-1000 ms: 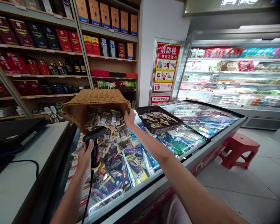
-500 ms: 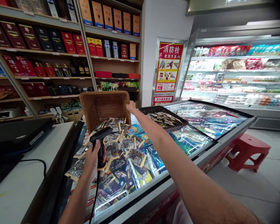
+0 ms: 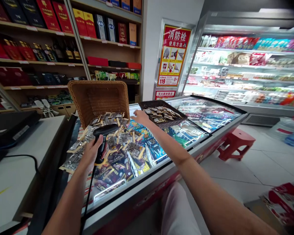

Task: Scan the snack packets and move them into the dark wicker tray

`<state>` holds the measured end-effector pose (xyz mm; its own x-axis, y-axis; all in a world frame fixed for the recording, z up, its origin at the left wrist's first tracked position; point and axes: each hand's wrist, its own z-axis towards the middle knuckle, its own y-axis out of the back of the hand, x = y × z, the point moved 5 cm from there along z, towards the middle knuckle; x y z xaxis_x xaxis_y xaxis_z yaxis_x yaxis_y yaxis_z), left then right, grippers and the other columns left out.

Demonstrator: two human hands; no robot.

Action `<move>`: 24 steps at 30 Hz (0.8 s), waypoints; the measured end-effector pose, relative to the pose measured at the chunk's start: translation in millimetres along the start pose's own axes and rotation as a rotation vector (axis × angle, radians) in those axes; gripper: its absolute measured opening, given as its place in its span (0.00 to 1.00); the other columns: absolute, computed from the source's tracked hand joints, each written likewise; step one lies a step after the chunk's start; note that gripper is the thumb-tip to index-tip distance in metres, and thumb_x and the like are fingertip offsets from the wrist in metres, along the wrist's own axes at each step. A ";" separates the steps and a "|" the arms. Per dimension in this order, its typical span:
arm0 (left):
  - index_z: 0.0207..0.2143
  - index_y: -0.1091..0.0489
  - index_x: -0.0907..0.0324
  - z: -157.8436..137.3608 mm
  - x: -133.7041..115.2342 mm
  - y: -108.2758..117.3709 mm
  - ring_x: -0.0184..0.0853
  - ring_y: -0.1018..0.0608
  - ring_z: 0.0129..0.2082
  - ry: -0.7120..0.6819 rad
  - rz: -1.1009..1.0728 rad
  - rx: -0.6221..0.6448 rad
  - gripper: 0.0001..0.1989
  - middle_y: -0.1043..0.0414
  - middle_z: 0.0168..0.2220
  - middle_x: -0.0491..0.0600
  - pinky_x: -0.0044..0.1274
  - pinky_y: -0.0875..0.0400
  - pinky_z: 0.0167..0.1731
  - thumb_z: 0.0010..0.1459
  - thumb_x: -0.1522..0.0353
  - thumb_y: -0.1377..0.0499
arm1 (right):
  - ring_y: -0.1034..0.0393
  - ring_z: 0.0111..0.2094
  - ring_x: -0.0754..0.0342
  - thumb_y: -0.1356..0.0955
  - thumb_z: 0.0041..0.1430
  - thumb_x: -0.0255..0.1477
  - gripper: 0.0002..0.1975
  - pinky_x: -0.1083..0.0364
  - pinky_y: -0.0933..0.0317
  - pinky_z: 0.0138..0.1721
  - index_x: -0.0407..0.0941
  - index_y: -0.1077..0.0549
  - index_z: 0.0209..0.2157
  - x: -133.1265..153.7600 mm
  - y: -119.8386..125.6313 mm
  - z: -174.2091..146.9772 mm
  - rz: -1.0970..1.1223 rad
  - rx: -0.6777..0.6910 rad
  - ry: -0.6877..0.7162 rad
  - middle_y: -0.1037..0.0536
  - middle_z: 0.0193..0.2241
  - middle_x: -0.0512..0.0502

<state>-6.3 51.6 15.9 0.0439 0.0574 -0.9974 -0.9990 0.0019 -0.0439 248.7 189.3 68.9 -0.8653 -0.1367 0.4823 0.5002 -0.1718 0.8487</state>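
Observation:
My left hand (image 3: 93, 150) is wrapped round the grip of a black barcode scanner (image 3: 105, 130), whose cord hangs down past my forearm. A tan wicker basket (image 3: 75, 102) lies tipped on its side behind the scanner. Small packaged snack packets (image 3: 134, 149) spill from its mouth over the glass-topped freezer (image 3: 159, 160). Between that basket and a dark woven basket (image 3: 168, 124) is my right hand (image 3: 140, 117), empty, its fingers reaching forward. The dark basket holds many similar packets.
A white counter (image 3: 42, 140) with a black device borders the freezer on the left. Boxed goods fill the shelves (image 3: 39, 58) behind. A red stool (image 3: 236, 143) stands on the floor at right, and a red carton (image 3: 284, 202) lies nearer.
My right hand has let go of the tan basket's rim and moved just to its right. My view has dipped and turned slightly right. The left hand still holds the scanner.

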 end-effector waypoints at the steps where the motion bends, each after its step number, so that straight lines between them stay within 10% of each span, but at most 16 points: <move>1: 0.29 0.36 0.58 -1.3 -0.6 -3.4 0.26 0.35 0.14 -0.005 0.031 0.037 0.32 0.35 0.22 0.43 0.20 0.43 0.12 0.47 0.40 0.33 | 0.26 0.52 0.37 0.29 0.64 0.43 0.20 0.46 0.34 0.51 0.41 0.21 0.46 -4.9 -4.9 -22.7 -0.080 0.096 0.006 0.20 0.47 0.34; 5: 0.31 0.36 0.59 -7.4 -8.2 -15.9 0.26 0.35 0.14 -0.071 0.125 0.127 0.31 0.34 0.22 0.43 0.20 0.43 0.12 0.50 0.41 0.34 | 0.26 0.48 0.35 0.24 0.52 0.52 0.25 0.43 0.34 0.49 0.43 0.23 0.29 -19.8 -34.1 -98.9 -0.193 0.356 0.005 0.21 0.39 0.34; 11: 0.29 0.37 0.59 -30.0 -44.8 -28.3 0.26 0.36 0.14 -0.161 0.292 0.177 0.28 0.37 0.19 0.43 0.20 0.42 0.15 0.59 0.43 0.40 | 0.28 0.45 0.44 0.19 0.41 0.37 0.23 0.51 0.36 0.42 0.44 0.28 0.34 -33.3 -59.4 -125.6 0.214 0.253 -0.066 0.22 0.40 0.41; 17: 0.28 0.36 0.57 -107.8 -33.8 -22.2 0.30 0.34 0.15 -0.197 0.487 0.072 0.29 0.34 0.17 0.44 0.22 0.39 0.17 0.58 0.40 0.43 | 0.33 0.32 0.56 0.21 0.43 0.41 0.23 0.57 0.41 0.32 0.43 0.26 0.36 -56.3 -25.4 -131.4 1.052 0.035 -0.108 0.24 0.32 0.49; 24: 0.27 0.35 0.57 -185.1 7.4 -57.1 0.34 0.31 0.18 -0.171 0.633 0.085 0.28 0.34 0.17 0.46 0.25 0.38 0.20 0.60 0.41 0.47 | 0.45 0.23 0.62 0.21 0.42 0.43 0.21 0.58 0.50 0.20 0.42 0.23 0.31 -78.6 1.1 -164.1 1.287 -0.094 -0.210 0.31 0.24 0.53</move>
<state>51.2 -132.8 0.4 -0.5456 0.2310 -0.8055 -0.8287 -0.0055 0.5597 322.6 39.7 -3.7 0.2480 -0.1006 0.9635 0.9609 -0.1012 -0.2579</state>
